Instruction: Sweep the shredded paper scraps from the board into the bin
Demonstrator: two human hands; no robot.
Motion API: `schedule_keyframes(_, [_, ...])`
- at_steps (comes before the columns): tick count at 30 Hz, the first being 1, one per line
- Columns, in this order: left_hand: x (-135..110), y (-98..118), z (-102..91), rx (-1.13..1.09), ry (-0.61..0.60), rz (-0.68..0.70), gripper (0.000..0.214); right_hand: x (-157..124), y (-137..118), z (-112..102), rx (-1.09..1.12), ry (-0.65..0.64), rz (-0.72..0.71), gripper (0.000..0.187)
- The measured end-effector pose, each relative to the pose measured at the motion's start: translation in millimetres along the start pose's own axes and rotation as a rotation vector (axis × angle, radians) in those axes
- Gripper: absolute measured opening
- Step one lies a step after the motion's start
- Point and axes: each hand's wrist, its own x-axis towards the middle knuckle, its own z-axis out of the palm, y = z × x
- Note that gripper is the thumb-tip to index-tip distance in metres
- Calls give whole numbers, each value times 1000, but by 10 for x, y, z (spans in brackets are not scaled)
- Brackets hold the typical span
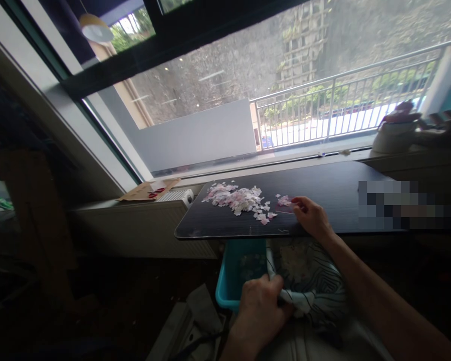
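Note:
My right hand [311, 216] is over the dark tabletop [323, 185], thumb and fingers drawn together at a small cluster of pink-white scraps [284, 200]. A thin pinkish edge shows beside the fingertips; what they pinch is not clear. To the left lies a larger loose heap of pale pink and white scraps [236, 198]. Below the table edge, my left hand [261, 306] is closed on the rim of a white cloth with dark wavy lines [325, 271]. The cloth sags open like a pouch, with pale scraps dimly visible inside.
A turquoise bin [225, 291] stands under the table, left of the cloth. A radiator [176, 195] and a brown paper bag [146, 190] with red marks are by the window. A blurred-out patch covers the table's right end. Pale objects [396, 130] sit on the sill.

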Motion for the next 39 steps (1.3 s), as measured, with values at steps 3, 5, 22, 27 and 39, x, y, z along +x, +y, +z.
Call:
schedule_keyframes(3, [-1, 4, 2, -12, 6, -1, 21, -13, -37, -18, 25, -70, -39, 30])
schedule_keyframes(5, [-1, 4, -1, -13, 3, 1, 21, -12, -46, -32, 22, -63, -29, 29])
schedule_keyframes(22, [1, 77, -129, 24, -97, -29, 22, 2, -14, -4, 4, 12, 24, 30])
schedule_keyframes(27, [1, 68, -112, 26, -80, -28, 22, -7, -51, -24, -21, 97, 93, 32])
schedule_keyframes(39, [10, 69, -97, 10, -94, -29, 24, 18, -58, 38, 153, -90, -66, 33])
